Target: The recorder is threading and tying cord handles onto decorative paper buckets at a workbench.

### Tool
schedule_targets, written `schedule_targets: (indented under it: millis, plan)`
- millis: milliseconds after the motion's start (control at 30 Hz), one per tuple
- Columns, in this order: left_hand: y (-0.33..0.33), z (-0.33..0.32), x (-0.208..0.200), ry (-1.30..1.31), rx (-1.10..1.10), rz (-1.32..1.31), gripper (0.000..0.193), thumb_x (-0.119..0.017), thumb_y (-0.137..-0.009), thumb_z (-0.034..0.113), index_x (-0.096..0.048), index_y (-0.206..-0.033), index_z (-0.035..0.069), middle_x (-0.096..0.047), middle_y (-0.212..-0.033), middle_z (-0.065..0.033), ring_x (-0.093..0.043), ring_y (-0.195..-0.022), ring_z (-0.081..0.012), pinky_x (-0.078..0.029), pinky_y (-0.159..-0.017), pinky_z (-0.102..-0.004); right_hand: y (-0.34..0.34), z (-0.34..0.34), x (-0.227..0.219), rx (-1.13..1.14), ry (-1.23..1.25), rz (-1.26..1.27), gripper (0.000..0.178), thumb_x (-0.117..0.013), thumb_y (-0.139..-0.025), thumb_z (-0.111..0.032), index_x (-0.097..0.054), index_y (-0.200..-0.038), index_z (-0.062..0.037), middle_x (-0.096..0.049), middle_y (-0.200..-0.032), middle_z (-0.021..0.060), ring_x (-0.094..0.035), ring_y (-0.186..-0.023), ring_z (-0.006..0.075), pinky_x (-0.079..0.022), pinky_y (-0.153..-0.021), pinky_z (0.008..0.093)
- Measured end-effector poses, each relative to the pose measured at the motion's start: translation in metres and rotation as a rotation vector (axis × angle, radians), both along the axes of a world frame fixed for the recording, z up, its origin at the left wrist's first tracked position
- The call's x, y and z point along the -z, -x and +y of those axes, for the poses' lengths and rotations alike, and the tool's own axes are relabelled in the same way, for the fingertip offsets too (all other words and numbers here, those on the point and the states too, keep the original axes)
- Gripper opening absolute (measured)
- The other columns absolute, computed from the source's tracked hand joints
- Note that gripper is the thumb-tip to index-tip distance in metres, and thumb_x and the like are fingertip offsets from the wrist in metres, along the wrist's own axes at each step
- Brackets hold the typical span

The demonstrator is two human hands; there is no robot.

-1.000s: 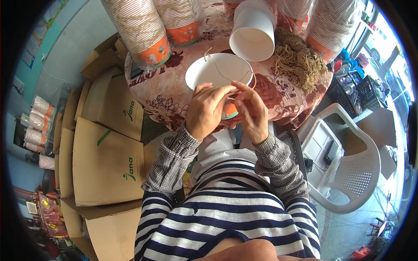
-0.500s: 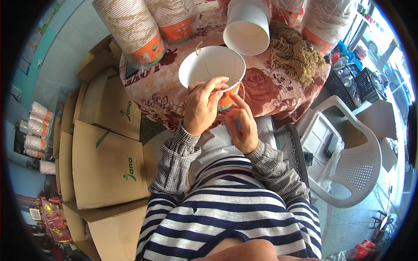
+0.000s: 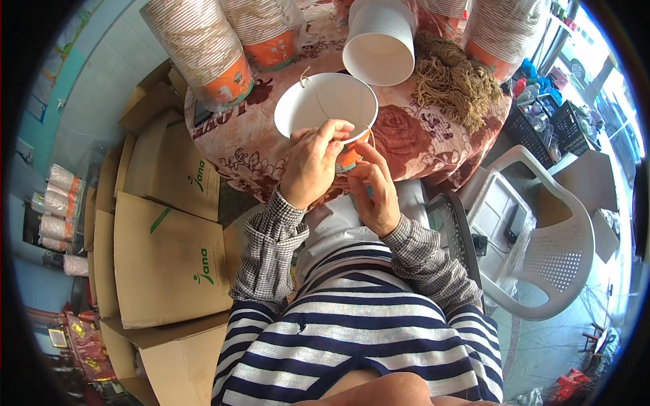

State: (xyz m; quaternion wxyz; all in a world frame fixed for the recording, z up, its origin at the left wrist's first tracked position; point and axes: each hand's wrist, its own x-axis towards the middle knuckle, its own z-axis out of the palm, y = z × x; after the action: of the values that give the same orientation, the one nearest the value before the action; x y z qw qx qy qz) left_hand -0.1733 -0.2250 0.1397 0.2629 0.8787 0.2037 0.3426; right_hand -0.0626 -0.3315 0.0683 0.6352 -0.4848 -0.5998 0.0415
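Note:
A paper bucket (image 3: 294,111), white inside and orange outside, stands at the table's near edge with its mouth toward me. My left hand (image 3: 311,162) grips its near rim, fingers over the edge and thumb outside. A thin tan cord (image 3: 305,80) shows a knotted end at the far rim and runs across the mouth to the near right side. There my right hand (image 3: 376,196) is closed at the bucket's outer wall, index finger and thumb near the cord. Its fingertips partly hide what they pinch, but the cord leads to them.
Beyond the bucket lie a nested stack of white buckets (image 3: 379,57) and a heap of tan cords (image 3: 457,88). Plastic-wrapped bucket stacks (image 3: 227,78) line the table's back. Cardboard boxes (image 3: 169,257) stand left, a white plastic chair (image 3: 552,264) right.
The cord's loop beside my right fingers looks smaller and closer to the rim. Both hands keep nearly the same place on the bucket; the whole view has shifted slightly.

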Motion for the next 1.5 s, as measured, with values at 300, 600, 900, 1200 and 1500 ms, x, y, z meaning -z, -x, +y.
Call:
schedule_targets:
  millis: [300, 600, 900, 1200, 1500]
  plan:
    - [0.000, 0.001, 0.000, -0.010, 0.016, -0.012, 0.023, -0.055, -0.090, 0.002, -0.056, -0.113, 0.006, -0.069, -0.099, -0.0112, -0.066, -0.096, -0.0263, -0.044, -0.088, -0.0373, -0.006, 0.004, -0.011, 0.114, -0.090, 0.006, 0.017, -0.062, -0.082, 0.005, -0.055, -0.096, -0.0016, -0.061, -0.100, 0.0132, -0.057, -0.099, 0.0318, -0.048, -0.084, 0.0375]
    - [0.001, -0.001, -0.001, -0.060, 0.011, -0.016, 0.023, -0.056, -0.090, 0.002, -0.056, -0.113, 0.006, -0.069, -0.099, -0.0113, -0.066, -0.096, -0.0257, -0.045, -0.087, -0.0371, -0.009, 0.007, -0.012, 0.086, -0.074, -0.087, 0.017, -0.063, -0.081, 0.004, -0.055, -0.096, -0.0012, -0.061, -0.106, 0.0156, -0.058, -0.100, 0.0322, -0.048, -0.086, 0.0386]
    - [0.002, -0.008, -0.007, -0.072, -0.062, 0.023, 0.020, -0.056, -0.090, 0.005, -0.058, -0.110, 0.009, -0.064, -0.095, -0.0082, -0.064, -0.087, -0.0267, -0.044, -0.083, -0.0375, -0.004, 0.011, 0.000, 0.196, 0.095, 0.276, 0.011, -0.062, -0.090, -0.003, -0.053, -0.097, 0.0000, -0.066, -0.079, 0.0123, -0.067, -0.073, 0.0215, -0.052, -0.067, 0.0305]
    - [0.001, -0.006, -0.005, -0.117, -0.052, 0.029, 0.016, -0.055, -0.091, 0.008, -0.061, -0.105, 0.008, -0.063, -0.093, -0.0081, -0.063, -0.086, -0.0279, -0.042, -0.085, -0.0379, -0.006, 0.023, 0.003, 0.227, 0.085, 0.264, 0.011, -0.062, -0.090, -0.003, -0.053, -0.095, -0.0002, -0.064, -0.080, 0.0124, -0.066, -0.071, 0.0228, -0.052, -0.065, 0.0313]
    - [0.001, -0.005, -0.001, -0.122, -0.059, 0.011, 0.015, -0.055, -0.091, 0.009, -0.062, -0.104, 0.008, -0.063, -0.093, -0.0077, -0.062, -0.088, -0.0276, -0.042, -0.086, -0.0381, -0.005, 0.024, 0.004, 0.267, 0.092, 0.277, 0.012, -0.063, -0.088, -0.003, -0.053, -0.094, -0.0009, -0.063, -0.080, 0.0120, -0.065, -0.069, 0.0232, -0.052, -0.064, 0.0319]
